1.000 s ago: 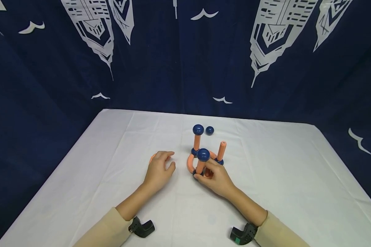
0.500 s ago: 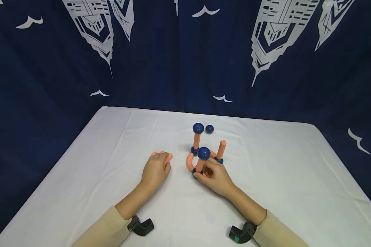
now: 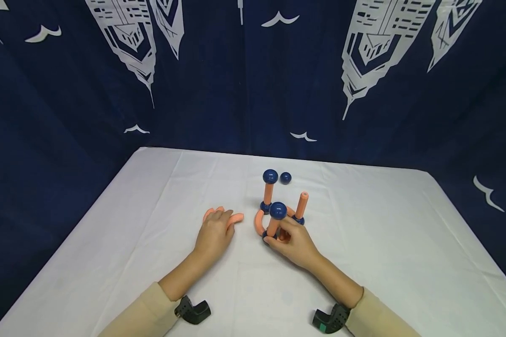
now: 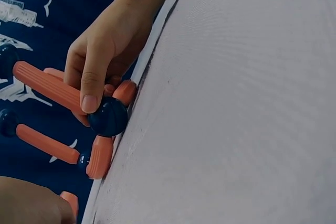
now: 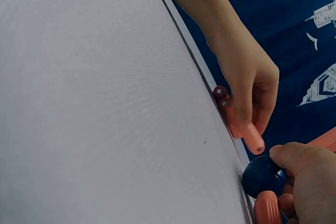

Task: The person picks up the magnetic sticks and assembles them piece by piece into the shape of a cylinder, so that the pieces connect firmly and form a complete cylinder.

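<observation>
My left hand (image 3: 212,236) pinches a curved orange magnetic rod (image 3: 237,218) between thumb and fingers, low over the table. More orange rods (image 3: 208,214) lie under and beyond its fingers, partly hidden. To the right stands a structure of orange rods and navy balls, with a curved base rod (image 3: 259,222) and three uprights. Two uprights carry a ball on top; the right upright (image 3: 302,205) has a bare end. At the near corner my right hand (image 3: 297,243) grips the structure, its thumb on the lower navy ball (image 4: 108,116). Its other fingers are partly hidden.
A loose navy ball (image 3: 285,178) lies behind the structure, close to the rear upright's top ball (image 3: 270,176) in view. White cloth covers the table (image 3: 383,243). A dark blue printed curtain (image 3: 244,84) hangs behind the far edge.
My left hand had its thumb and fingers spread apart; now they are closed on a curved orange rod, whose end sticks out further right. The right hand and the structure stay put.
</observation>
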`<state>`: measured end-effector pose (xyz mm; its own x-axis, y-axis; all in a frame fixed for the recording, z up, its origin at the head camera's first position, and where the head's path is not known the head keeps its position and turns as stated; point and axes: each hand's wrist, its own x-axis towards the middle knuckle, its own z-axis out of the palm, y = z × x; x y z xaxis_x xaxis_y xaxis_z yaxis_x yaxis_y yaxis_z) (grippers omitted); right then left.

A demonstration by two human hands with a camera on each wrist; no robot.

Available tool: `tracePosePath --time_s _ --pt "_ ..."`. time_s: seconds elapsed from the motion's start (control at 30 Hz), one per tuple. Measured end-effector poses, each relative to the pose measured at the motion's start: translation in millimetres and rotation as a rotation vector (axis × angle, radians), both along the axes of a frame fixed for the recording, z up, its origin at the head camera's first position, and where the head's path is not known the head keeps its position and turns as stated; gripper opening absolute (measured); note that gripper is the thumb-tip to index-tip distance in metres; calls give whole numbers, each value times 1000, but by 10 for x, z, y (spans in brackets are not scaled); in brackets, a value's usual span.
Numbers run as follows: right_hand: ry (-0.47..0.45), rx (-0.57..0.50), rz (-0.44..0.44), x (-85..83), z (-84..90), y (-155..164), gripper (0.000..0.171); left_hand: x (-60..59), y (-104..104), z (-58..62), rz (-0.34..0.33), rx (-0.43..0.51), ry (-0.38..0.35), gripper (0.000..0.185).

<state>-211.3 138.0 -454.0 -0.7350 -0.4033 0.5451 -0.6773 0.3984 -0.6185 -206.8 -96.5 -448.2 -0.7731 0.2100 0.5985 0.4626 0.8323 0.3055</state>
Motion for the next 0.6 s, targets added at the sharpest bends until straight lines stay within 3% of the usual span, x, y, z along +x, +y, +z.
tracePosePath --time_s 0.17,0.3,0.43,0.6 --pt "9 -4 2 -2 -12 -3 19 5 9 26 -20 39 39 27" --pt "23 -7 6 -6 -22 -5 20 15 13 56 -33 78 10 22" --pt "36 -12 13 -6 -20 -5 21 10 12 93 -60 161 -102 12" --pt "49 -16 19 -11 -23 -4 21 12 -24 159 -89 275 -328 8"
